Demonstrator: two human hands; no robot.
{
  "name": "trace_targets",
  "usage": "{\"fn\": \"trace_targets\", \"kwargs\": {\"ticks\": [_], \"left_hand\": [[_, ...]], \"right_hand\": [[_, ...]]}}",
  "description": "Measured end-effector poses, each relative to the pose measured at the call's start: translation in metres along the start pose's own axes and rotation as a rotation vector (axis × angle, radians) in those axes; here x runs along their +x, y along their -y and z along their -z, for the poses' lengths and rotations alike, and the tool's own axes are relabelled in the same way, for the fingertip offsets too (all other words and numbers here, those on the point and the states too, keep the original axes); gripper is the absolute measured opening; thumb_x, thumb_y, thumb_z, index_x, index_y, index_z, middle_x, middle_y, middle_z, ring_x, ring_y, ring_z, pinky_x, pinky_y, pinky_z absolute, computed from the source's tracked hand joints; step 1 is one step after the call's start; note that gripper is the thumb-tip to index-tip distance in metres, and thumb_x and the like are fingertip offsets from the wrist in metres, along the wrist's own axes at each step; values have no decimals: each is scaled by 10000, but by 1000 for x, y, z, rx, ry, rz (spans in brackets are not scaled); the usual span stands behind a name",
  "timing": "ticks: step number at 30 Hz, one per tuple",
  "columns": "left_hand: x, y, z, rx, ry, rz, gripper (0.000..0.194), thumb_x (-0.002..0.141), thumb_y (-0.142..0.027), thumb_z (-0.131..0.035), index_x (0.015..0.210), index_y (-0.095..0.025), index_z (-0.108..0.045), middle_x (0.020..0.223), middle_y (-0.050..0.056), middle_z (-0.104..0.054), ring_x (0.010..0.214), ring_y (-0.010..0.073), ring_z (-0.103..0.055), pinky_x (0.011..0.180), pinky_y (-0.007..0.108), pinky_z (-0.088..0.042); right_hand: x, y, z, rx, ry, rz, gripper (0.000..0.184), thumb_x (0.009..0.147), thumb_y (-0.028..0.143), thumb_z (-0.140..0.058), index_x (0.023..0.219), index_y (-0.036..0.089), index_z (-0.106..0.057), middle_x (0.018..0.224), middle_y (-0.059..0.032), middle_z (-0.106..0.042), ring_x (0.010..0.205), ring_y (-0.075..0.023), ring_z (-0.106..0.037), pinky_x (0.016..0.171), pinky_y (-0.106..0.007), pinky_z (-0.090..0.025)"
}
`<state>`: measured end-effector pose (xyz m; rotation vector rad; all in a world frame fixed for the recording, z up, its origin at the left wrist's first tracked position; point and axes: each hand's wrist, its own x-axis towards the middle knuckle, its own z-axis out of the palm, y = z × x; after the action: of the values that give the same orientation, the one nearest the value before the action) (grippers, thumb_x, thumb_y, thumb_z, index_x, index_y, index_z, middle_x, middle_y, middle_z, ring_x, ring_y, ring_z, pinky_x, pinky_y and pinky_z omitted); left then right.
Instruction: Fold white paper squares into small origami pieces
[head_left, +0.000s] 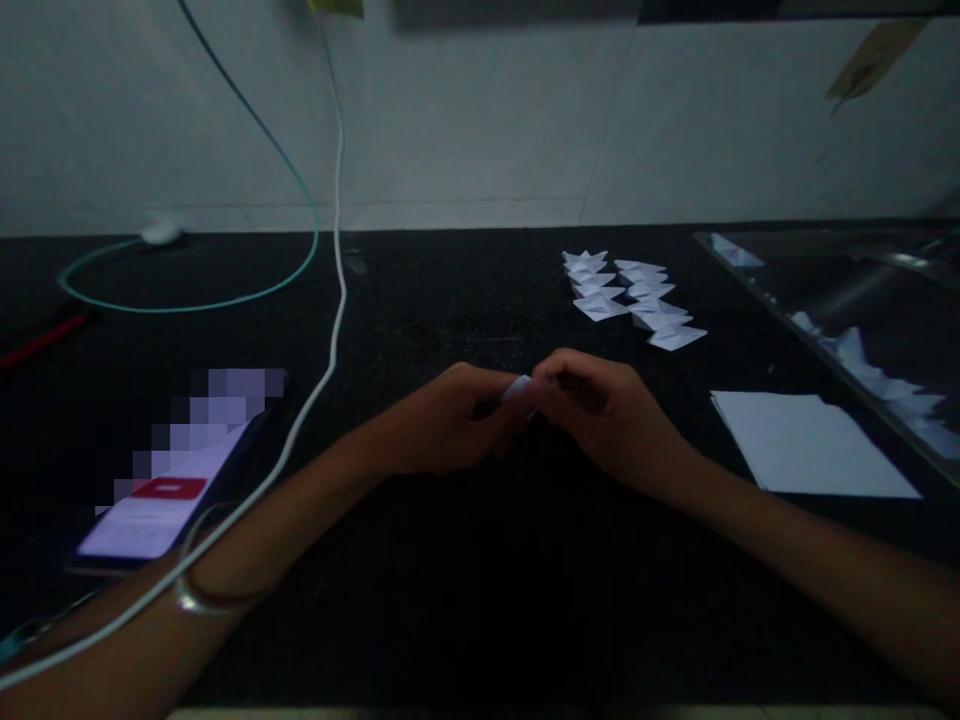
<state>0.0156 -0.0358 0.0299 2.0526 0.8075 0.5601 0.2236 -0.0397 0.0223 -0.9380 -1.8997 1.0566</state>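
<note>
Over the middle of the dark countertop, both my hands meet at a small piece of folded white paper [517,387]. My left hand [450,420] pinches it from the left, thumb and fingers closed on it. From the other side, the fingertips of my right hand [600,410] are closed on the same paper. Most of the paper is hidden by my fingers, so its shape cannot be made out. Beyond my hands stand two rows of folded paper boats [660,310]. Right of my right hand lies a stack of white paper sheets [810,440].
A phone [150,520] with a lit screen lies at the left. A white cable [339,270] crosses over my left forearm. A teal cord [187,308] loops behind. On the right, more paper boats [862,365] line the edge of a sink [885,290]. A tiled wall [480,120] rises behind.
</note>
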Motion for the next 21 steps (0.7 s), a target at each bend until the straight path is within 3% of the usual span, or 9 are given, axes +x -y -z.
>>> {"fn": "trace_targets", "kwargs": {"ticks": [6, 12, 21], "left_hand": [[-1, -2, 6, -122, 74, 40, 446, 1007, -503, -480, 790, -143, -628, 667, -3, -610, 573, 99, -548, 529, 203, -414], [1, 4, 7, 14, -68, -70, 415, 1034, -453, -442, 807, -153, -617, 697, -2, -602, 604, 97, -553, 550, 199, -419], [-1, 5, 0, 119, -66, -147, 350, 1023, -367, -476, 770, -157, -594, 621, -31, -546, 527, 76, -483, 507, 187, -374]], "right_hand": [[0, 1, 4, 1, 60, 54, 264, 961, 405, -610, 850, 177, -685, 796, -28, -678, 699, -136, -612, 612, -247, -452], [-1, 0, 4, 29, 49, 41, 281, 938, 426, -638, 829, 171, -681, 790, -28, -667, 686, -132, -593, 598, -246, -432], [-1, 2, 8, -1, 231, -1, 282, 973, 370, -571, 772, 176, -613, 665, 28, -542, 576, -94, -462, 511, -226, -328]]}}
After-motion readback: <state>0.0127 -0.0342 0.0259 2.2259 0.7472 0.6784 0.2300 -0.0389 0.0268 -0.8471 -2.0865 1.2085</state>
